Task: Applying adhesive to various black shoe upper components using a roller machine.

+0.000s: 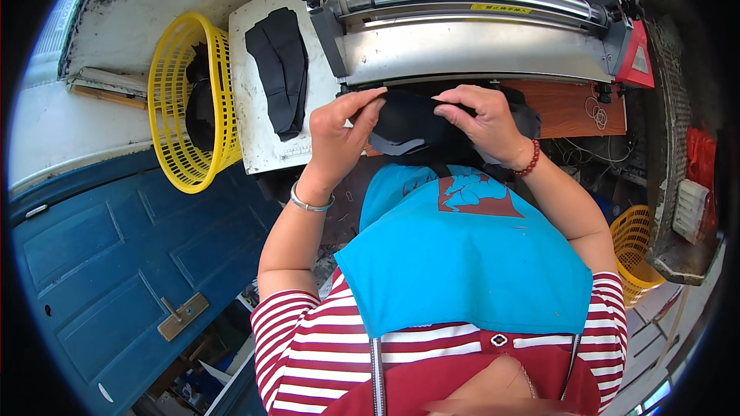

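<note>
Between my two hands, right at the front edge of the metal roller machine (pixel 470 46), lay a black fabric piece (pixel 412 127). My left hand (pixel 339 135) pinched its left edge, my right hand (pixel 482 119) pressed fingers closed over its top. It looked light, limp and floppy to me, best gripped by its edges. Beyond my left hand lay more black pieces (pixel 279 69), then a yellow basket (pixel 189 104).

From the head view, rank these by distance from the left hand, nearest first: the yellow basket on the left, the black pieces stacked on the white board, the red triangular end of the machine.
From the left hand:
1. Stacked black pieces, just up-left on the white board.
2. Yellow basket, farther left, past the board's edge.
3. Red triangular end of the machine, far right, beyond the right hand.
</note>
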Motion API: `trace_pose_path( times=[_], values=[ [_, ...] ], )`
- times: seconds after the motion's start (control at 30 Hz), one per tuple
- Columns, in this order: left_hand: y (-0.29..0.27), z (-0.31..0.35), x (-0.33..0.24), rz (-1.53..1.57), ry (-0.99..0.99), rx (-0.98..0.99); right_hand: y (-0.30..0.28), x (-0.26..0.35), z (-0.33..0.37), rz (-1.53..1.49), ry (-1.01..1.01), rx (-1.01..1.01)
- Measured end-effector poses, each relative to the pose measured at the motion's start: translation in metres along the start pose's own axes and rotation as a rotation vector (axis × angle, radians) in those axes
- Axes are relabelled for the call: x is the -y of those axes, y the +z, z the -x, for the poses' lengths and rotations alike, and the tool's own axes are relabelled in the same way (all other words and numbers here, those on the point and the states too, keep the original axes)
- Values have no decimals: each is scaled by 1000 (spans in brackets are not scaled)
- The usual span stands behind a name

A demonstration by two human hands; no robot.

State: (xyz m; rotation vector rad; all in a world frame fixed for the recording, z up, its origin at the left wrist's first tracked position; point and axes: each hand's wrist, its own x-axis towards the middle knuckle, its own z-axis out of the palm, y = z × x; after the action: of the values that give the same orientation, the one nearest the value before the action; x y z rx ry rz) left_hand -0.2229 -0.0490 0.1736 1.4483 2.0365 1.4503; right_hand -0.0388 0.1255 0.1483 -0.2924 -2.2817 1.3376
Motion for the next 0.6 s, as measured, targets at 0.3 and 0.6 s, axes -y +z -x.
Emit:
trace_pose_path(
  times=[0.3,0.6],
  values=[
    [49,-99,11,-241,303,4,-61,-13,10,-361,405,-187],
    [102,-237,53,-594,-190,614,-57,-78,-28,-192,605,-219]
  ],
)
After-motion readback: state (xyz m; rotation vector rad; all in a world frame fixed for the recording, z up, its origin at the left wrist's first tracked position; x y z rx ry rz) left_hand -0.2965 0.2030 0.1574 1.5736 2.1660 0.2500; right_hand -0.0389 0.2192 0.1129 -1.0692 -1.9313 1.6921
